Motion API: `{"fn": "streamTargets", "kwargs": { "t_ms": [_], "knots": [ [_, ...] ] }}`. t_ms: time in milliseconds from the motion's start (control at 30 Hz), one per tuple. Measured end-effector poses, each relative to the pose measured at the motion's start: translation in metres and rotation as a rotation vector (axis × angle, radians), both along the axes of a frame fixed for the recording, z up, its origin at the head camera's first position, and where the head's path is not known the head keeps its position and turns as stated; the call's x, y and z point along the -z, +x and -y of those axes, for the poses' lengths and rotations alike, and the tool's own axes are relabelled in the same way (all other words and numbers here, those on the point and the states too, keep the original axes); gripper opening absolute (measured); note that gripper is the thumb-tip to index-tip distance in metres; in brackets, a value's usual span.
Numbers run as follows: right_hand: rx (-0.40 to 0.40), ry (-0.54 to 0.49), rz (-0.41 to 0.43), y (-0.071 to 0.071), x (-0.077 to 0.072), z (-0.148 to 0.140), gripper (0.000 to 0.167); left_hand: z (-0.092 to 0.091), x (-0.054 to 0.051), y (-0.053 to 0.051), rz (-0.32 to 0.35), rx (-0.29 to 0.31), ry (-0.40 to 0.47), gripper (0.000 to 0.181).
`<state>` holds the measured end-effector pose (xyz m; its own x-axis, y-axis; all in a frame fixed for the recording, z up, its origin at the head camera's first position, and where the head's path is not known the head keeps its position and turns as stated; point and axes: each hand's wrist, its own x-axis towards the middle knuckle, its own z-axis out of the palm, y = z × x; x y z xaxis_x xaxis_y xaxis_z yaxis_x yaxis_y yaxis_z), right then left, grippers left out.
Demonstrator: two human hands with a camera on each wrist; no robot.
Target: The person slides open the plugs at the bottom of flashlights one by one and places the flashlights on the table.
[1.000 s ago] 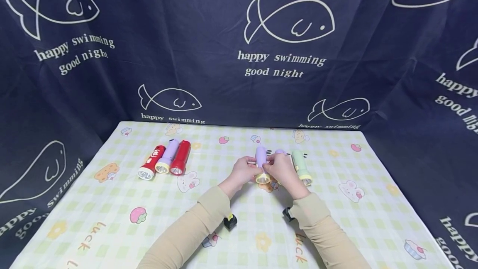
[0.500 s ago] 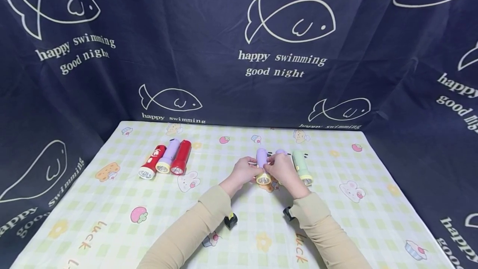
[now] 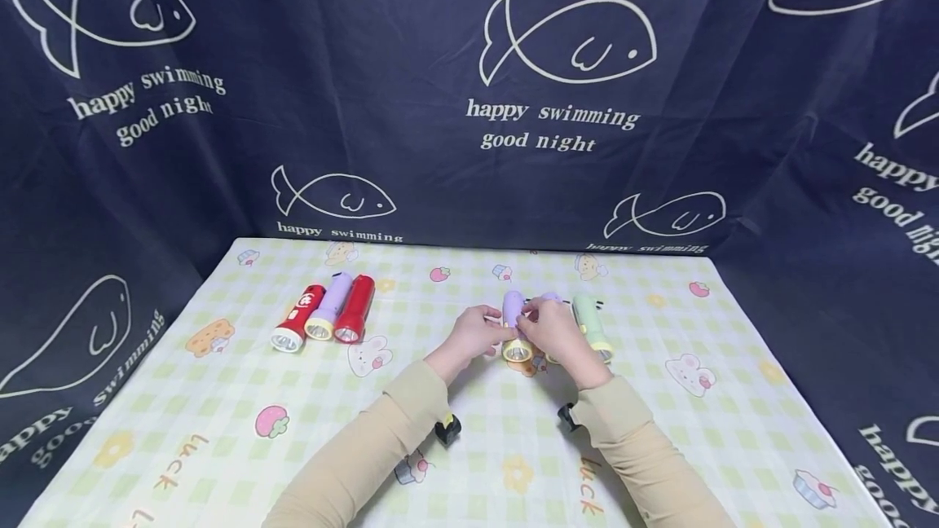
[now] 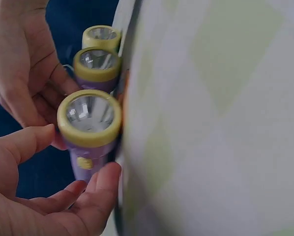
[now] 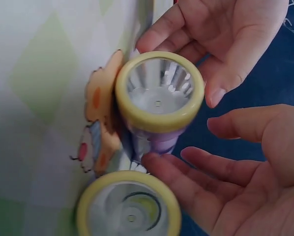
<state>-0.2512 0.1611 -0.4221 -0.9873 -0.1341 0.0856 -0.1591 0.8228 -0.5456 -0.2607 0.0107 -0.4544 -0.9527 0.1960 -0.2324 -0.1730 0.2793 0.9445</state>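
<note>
Head view: left hand (image 3: 473, 334) and right hand (image 3: 555, 332), fingers relaxed, flank a purple flashlight (image 3: 513, 308).
A green flashlight (image 3: 588, 318) lies near the right hand on the counter (image 3: 220, 398).

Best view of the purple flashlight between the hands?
Left wrist: the purple flashlight shows yellow rim, reflector and button. Right wrist shows rim and reflector, no button; head shows it small, partly behind fingers.

The head camera looks forward and down from above the pastel checked cloth (image 3: 220, 385), facing the navy fish-print curtain (image 3: 425, 129), the widest and farthest view. Both wrist cameras look sideways, close up: cloth fills the left view's right side, the right view's left. Both face the purple cylindrical flashlight's yellow-rimmed lens end (image 4: 89, 140).
</note>
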Motion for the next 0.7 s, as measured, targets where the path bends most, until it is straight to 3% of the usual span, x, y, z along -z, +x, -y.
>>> {"fn": "streamTargets", "kwargs": {
  "t_ms": [400, 700],
  "knots": [
    [-0.048, 0.036, -0.025, 0.003, -0.023, 0.009, 0.030, 0.021, -0.032, 0.001, -0.040, 0.078, -0.086, 0.054],
    [-0.073, 0.025, 0.029, 0.003, -0.045, 0.023, 0.033, 0.047, -0.048, 0.000, -0.093, 0.060, -0.160, 0.052]
  ]
}}
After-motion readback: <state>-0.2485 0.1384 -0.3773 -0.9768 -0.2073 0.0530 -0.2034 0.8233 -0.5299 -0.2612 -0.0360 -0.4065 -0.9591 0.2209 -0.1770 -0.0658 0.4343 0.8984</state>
